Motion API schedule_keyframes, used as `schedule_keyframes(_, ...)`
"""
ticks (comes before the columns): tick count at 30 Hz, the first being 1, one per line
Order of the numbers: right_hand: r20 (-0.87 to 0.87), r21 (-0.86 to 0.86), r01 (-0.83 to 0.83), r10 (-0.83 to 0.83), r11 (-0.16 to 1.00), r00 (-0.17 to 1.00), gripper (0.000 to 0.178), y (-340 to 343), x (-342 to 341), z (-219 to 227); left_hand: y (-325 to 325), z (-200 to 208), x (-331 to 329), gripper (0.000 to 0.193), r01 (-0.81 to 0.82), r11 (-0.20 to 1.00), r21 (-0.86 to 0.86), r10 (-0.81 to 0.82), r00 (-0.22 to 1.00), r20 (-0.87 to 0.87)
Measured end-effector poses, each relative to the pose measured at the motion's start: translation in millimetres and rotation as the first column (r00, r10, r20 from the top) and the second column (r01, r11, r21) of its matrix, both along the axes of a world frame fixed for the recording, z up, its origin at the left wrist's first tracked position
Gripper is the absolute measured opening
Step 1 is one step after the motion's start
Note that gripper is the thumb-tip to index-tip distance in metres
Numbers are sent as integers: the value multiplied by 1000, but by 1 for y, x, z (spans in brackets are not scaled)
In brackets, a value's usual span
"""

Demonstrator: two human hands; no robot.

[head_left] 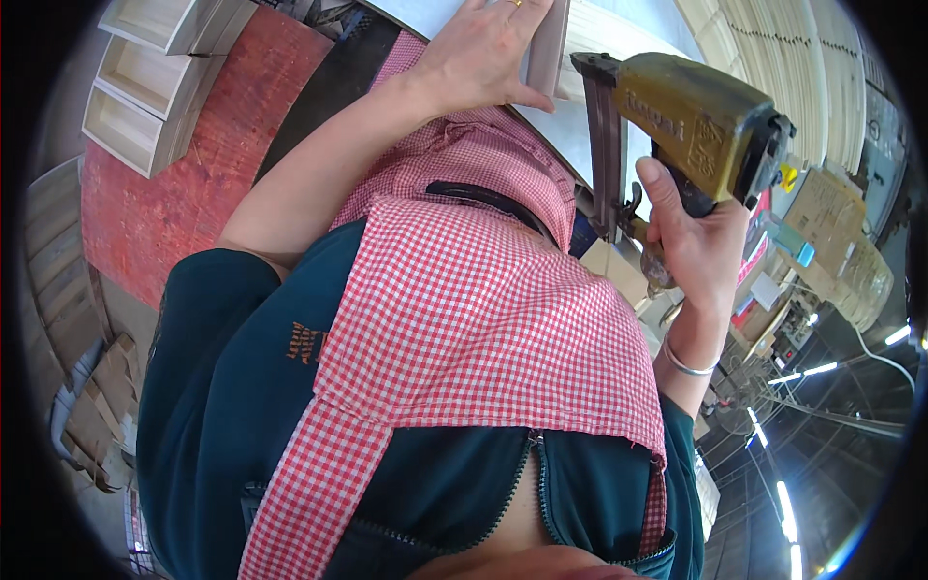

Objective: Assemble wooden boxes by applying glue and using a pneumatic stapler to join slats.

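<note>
Right hand (pixel 704 244): fingers closed around the nailer (pixel 691 116). Left hand (pixel 483 56): against the wood (pixel 548 46) by the table's (pixel 568 137) near edge; finger grip cannot be told.

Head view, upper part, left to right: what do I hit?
Wooden boxes → red board → left hand → nail gun → wood stack.
</note>
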State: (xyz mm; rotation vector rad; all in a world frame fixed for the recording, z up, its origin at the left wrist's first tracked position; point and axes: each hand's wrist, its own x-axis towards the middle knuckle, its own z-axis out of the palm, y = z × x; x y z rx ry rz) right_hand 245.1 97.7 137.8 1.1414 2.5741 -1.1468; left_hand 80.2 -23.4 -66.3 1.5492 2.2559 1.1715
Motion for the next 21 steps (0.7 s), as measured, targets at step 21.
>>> schedule_keyframes(21,87,78,-167,161,983,983,29,16,-23,1,-3,2,1,130,-12,997,70,9,999,40)
